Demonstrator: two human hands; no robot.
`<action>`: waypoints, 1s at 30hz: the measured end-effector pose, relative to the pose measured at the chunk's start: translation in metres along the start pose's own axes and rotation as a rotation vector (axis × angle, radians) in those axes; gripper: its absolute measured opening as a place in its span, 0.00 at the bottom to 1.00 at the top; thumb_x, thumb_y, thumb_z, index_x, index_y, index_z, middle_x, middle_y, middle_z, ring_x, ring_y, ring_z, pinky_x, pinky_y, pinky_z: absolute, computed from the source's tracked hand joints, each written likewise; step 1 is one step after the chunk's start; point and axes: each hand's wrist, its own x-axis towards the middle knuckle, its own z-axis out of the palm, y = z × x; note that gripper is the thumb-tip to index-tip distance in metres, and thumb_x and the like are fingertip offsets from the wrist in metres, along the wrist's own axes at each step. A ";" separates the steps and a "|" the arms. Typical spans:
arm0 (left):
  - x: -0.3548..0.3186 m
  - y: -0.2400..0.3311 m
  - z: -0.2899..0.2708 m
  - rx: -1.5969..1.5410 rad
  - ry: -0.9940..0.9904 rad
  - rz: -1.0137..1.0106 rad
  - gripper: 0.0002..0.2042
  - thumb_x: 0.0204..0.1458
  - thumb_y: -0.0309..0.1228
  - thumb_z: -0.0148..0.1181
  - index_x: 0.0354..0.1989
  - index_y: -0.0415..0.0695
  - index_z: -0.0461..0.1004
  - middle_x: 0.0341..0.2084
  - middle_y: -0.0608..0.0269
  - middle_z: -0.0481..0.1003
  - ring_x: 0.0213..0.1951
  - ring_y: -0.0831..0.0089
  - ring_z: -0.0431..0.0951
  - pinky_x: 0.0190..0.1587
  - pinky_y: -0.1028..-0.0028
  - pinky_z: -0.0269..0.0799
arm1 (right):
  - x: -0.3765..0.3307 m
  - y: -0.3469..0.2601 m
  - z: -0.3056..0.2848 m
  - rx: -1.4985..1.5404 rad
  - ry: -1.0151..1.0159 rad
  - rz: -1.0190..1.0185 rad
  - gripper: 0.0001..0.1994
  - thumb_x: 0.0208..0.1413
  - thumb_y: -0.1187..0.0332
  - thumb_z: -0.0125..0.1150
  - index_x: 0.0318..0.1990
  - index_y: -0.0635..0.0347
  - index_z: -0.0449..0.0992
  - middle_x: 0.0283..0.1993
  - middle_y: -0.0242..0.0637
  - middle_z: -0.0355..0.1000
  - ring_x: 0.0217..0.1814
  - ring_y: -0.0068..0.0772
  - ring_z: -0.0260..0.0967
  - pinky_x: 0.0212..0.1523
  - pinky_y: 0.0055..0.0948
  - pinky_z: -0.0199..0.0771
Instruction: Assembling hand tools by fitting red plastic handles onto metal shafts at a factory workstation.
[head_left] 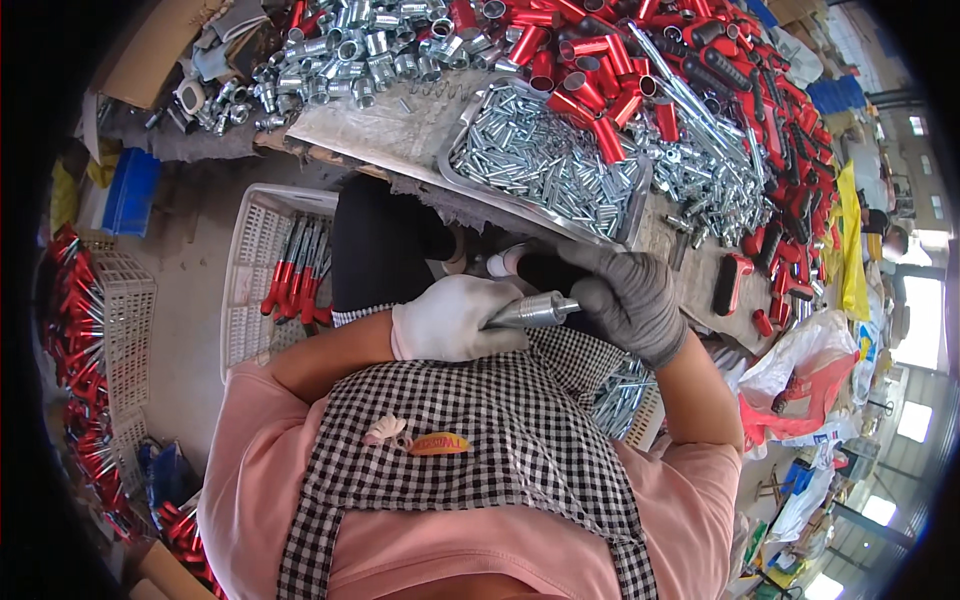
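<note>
White-gloved left hand (455,318) clasps a silver cylinder (530,312) just above the checked apron (480,385)! Grey-gloved right hand (640,305) is at its slim tip; pinching, I can't tell. An orange patch (438,444) on the apron carries lettering.

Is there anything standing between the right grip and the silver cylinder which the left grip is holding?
Nothing visible stands between them. The grey-gloved right grip is right beside the thin tip of the silver cylinder, held in the white-gloved left grip. I cannot tell whether it touches.
</note>
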 end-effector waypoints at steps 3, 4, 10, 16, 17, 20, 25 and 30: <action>0.001 0.001 -0.003 -0.071 0.022 -0.027 0.16 0.47 0.38 0.66 0.36 0.38 0.75 0.27 0.51 0.76 0.29 0.55 0.79 0.34 0.65 0.75 | 0.005 -0.008 -0.003 -0.087 -0.023 -0.076 0.30 0.40 0.62 0.75 0.54 0.56 0.73 0.38 0.39 0.76 0.41 0.44 0.76 0.42 0.37 0.75; 0.002 0.003 -0.005 -0.071 0.022 -0.029 0.16 0.47 0.38 0.66 0.36 0.38 0.75 0.27 0.51 0.76 0.29 0.55 0.79 0.34 0.65 0.75 | 0.006 -0.010 -0.003 -0.131 -0.036 -0.116 0.30 0.39 0.63 0.75 0.55 0.55 0.73 0.39 0.39 0.76 0.43 0.44 0.76 0.44 0.37 0.75; 0.003 0.004 -0.002 -0.067 0.018 -0.067 0.15 0.47 0.38 0.66 0.36 0.39 0.75 0.26 0.52 0.76 0.29 0.55 0.79 0.34 0.64 0.75 | 0.002 -0.008 0.003 -0.173 -0.202 -0.104 0.24 0.41 0.65 0.73 0.49 0.54 0.77 0.39 0.38 0.77 0.45 0.44 0.75 0.48 0.38 0.74; 0.002 -0.004 0.004 0.159 -0.018 0.182 0.18 0.47 0.38 0.65 0.43 0.40 0.75 0.29 0.51 0.76 0.32 0.55 0.79 0.35 0.63 0.75 | -0.007 0.005 0.018 -0.210 -0.111 0.130 0.19 0.47 0.57 0.69 0.44 0.58 0.77 0.29 0.39 0.76 0.30 0.42 0.77 0.42 0.36 0.77; 0.004 0.004 -0.001 0.054 -0.003 0.066 0.18 0.47 0.38 0.65 0.44 0.41 0.74 0.29 0.50 0.76 0.32 0.55 0.79 0.35 0.63 0.75 | -0.007 0.005 0.019 -0.208 -0.111 0.127 0.19 0.47 0.57 0.69 0.44 0.58 0.77 0.29 0.39 0.76 0.30 0.42 0.77 0.42 0.36 0.77; 0.005 0.007 -0.002 -0.040 0.021 -0.042 0.20 0.47 0.37 0.65 0.46 0.41 0.73 0.30 0.50 0.76 0.33 0.56 0.80 0.35 0.63 0.75 | -0.001 0.002 0.015 -0.106 -0.085 0.158 0.20 0.48 0.58 0.69 0.46 0.59 0.77 0.36 0.41 0.76 0.38 0.45 0.77 0.44 0.38 0.77; 0.002 0.003 0.003 -0.093 0.017 -0.110 0.18 0.46 0.37 0.65 0.44 0.41 0.75 0.30 0.50 0.76 0.33 0.55 0.79 0.35 0.63 0.75 | 0.005 -0.015 0.002 -0.105 -0.191 -0.127 0.21 0.43 0.67 0.71 0.49 0.57 0.77 0.50 0.42 0.73 0.52 0.48 0.72 0.49 0.40 0.75; 0.005 0.001 0.005 0.094 -0.081 0.161 0.14 0.45 0.36 0.67 0.33 0.38 0.76 0.27 0.47 0.74 0.29 0.54 0.77 0.30 0.61 0.73 | -0.008 0.003 0.007 -0.125 -0.102 -0.194 0.20 0.40 0.75 0.71 0.45 0.60 0.78 0.41 0.41 0.74 0.43 0.45 0.74 0.44 0.38 0.74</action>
